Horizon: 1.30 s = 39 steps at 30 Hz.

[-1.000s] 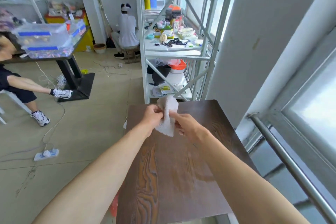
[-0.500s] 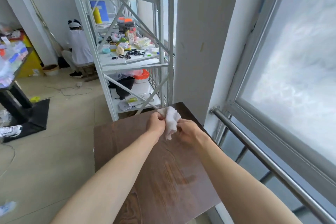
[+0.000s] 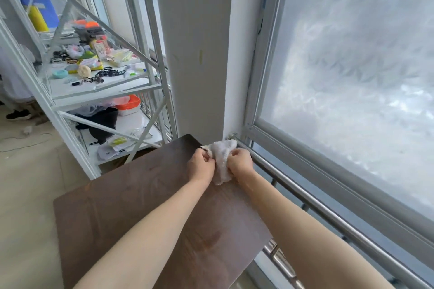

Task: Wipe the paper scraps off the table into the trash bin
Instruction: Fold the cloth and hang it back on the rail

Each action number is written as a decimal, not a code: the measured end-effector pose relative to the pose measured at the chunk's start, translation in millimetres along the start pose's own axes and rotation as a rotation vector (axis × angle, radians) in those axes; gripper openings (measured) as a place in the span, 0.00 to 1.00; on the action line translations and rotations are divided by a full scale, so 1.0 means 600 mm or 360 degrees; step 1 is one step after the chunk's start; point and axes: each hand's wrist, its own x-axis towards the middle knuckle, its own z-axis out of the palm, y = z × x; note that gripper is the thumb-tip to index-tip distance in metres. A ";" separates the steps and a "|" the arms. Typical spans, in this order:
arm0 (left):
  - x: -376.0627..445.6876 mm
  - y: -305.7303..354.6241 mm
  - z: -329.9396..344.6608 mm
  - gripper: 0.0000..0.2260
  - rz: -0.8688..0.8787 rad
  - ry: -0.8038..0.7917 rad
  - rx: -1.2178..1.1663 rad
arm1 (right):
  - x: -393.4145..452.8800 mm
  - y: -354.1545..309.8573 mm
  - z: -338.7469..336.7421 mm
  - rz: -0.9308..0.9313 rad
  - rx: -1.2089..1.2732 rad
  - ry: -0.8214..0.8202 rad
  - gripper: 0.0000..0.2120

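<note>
A crumpled white cloth [image 3: 222, 159] hangs between my two hands over the far right corner of the dark wooden table [image 3: 141, 206]. My left hand [image 3: 201, 164] grips its left side and my right hand [image 3: 240, 163] grips its right side; both fists are closed on it. The cloth's lower end touches or nearly touches the tabletop. No paper scraps show on the table, and no trash bin is in view.
A steel rail [image 3: 317, 206] runs along the window [image 3: 352, 77] right of the table. A white pillar [image 3: 195, 54] stands behind the table's far corner. A white metal shelf rack [image 3: 98, 82] full of small items stands at the far left. Tiled floor lies left.
My view has swung to the right toward the window. Both hands, still holding the cloth, have moved toward the table's far right corner by the rail.
</note>
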 end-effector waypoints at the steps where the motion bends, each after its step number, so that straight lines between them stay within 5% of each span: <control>1: 0.002 0.005 0.011 0.03 -0.0007 -0.0010 0.0031 | 0.011 0.004 -0.010 -0.0064 -0.0123 0.0063 0.10; 8: 0.035 0.025 0.084 0.08 -0.0121 0.0034 -0.0141 | 0.099 0.009 -0.091 -0.0238 -0.0593 0.0362 0.08; 12: 0.057 0.024 0.132 0.02 -0.0182 0.0056 -0.0148 | 0.162 0.011 -0.116 -0.0234 -0.0692 0.0458 0.07; 18: 0.071 0.022 0.211 0.05 -0.0355 0.0017 -0.0245 | 0.220 0.048 -0.118 -0.0340 -0.1163 0.0281 0.11; 23: 0.089 0.011 0.246 0.11 -0.0472 -0.0085 -0.0147 | 0.227 0.092 -0.107 -0.0629 -0.1429 0.0151 0.25; 28: 0.104 -0.003 0.256 0.17 -0.0535 -0.0180 -0.0028 | 0.219 0.125 -0.105 -0.0991 -0.1674 0.0165 0.14; 34: 0.112 -0.005 0.252 0.20 -0.0532 -0.0259 0.0126 | 0.251 0.148 -0.107 -0.0545 -0.1370 -0.0147 0.15; 39: 0.115 0.006 0.242 0.25 -0.0088 -0.0116 0.0440 | 0.269 0.140 -0.110 -0.0223 -0.1107 -0.0132 0.12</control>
